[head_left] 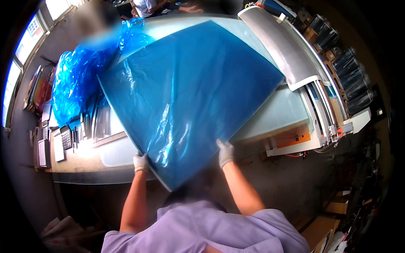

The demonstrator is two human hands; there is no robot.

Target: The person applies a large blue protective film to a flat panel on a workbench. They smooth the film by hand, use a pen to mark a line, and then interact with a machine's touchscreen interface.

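A large square panel (190, 88), covered in glossy, wrinkled blue film, lies slantwise over the table with its near corner jutting past the front edge toward me. My left hand (141, 162), in a pale work glove, is closed on its left near edge. On the right near edge, my right hand (225, 152), gloved the same way, grips with the thumb on top and the other fingers hidden beneath. The far part of the panel reaches over the pale tabletop (122, 157); whether it rests flat there I cannot tell.
Crumpled blue film (74, 84) is heaped at the left. Near it lie a calculator (66, 137) and metal strips (100, 120). A grey sheet (280, 46) curves over a railed machine (327, 114) at the right. Another person (145, 7) sits at the back.
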